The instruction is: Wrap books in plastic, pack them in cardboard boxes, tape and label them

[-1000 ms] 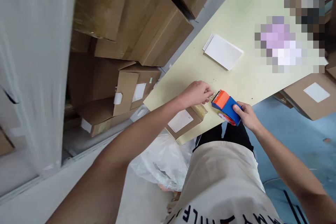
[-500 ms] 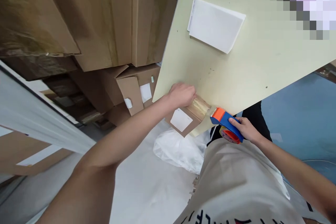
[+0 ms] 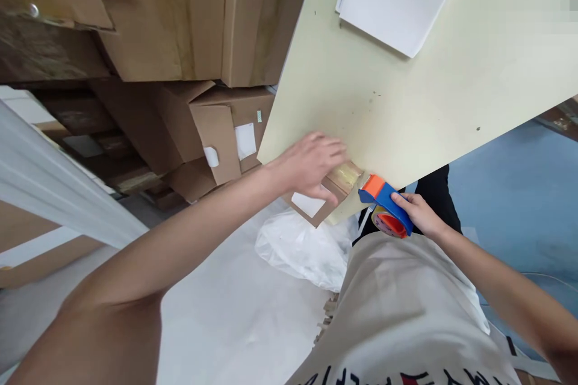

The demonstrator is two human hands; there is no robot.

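Observation:
A small cardboard box (image 3: 332,192) with a white label and clear tape across its top sits at the near corner of the pale yellow table (image 3: 406,108). My left hand (image 3: 311,162) lies flat on top of the box, fingers stretched out and pressing it down. Just right of the box, at the table's edge, my right hand (image 3: 418,213) grips a blue and orange tape dispenser (image 3: 383,207), its orange front end touching the box's taped end.
A stack of white sheets (image 3: 395,0) lies further out on the table. Large cardboard boxes (image 3: 189,18) are piled left of the table, with smaller labelled ones (image 3: 226,132) below. A white plastic bag (image 3: 302,249) lies on the floor near my legs.
My left hand went from pinching the tape near the dispenser to lying flat on the box. The right hand drew the dispenser over the box toward the table's edge.

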